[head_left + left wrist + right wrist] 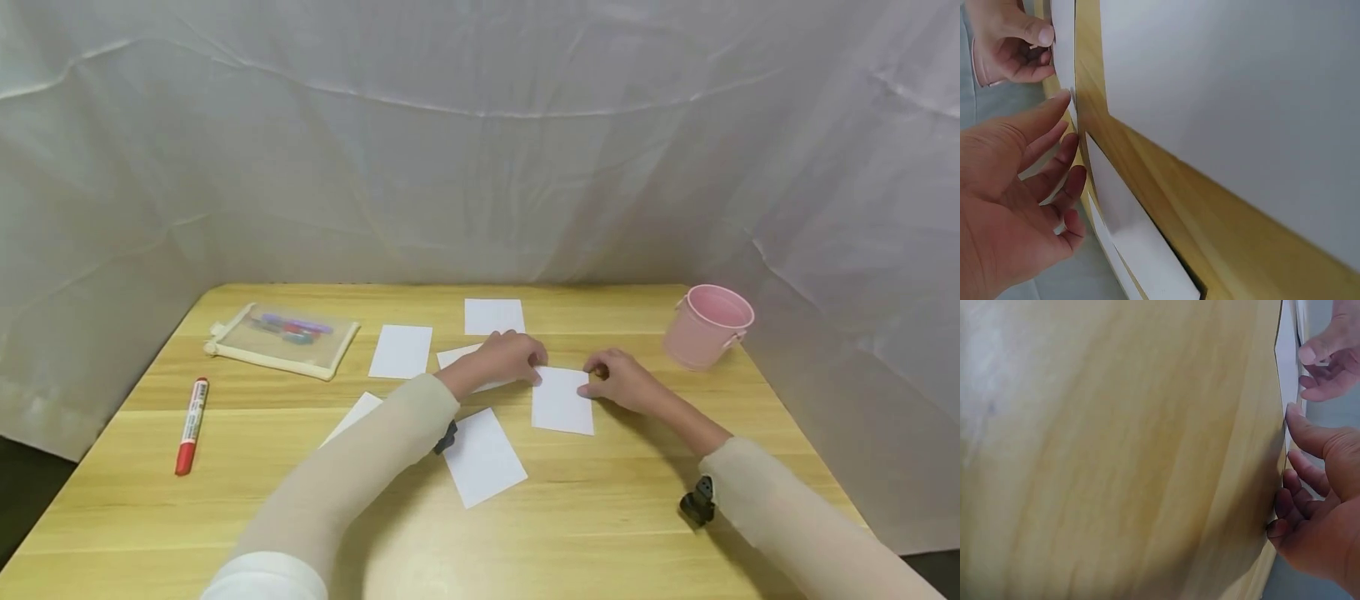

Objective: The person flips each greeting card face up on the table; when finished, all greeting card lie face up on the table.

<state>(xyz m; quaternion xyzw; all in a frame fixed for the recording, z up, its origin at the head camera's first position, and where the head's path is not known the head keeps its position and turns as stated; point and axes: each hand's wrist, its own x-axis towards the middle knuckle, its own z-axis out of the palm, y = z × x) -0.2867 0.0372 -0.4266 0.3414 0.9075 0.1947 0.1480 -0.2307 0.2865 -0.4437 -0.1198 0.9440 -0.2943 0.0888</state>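
Note:
Both hands are at the upper end of a white paper card (562, 404) that lies nearly flat at the middle right of the table. At its upper left corner, my left hand (501, 363) pinches the edge between thumb and fingers. Opposite it, my right hand (622, 382) holds the upper right edge, thumb (1302, 428) on the near side and the other fingers curled. Another white card (459, 357) is partly covered by the left hand. Closer to me lies a tilted card (486, 460), and one more card (352, 418) is partly behind the left forearm.
Further back are a blank card (401, 352) and a sideways card (493, 317). A zipped mesh pouch (243, 342) with several pens lies at the back left, a red marker (192, 425) in front of it. The pink bucket (693, 333) stands at the back right.

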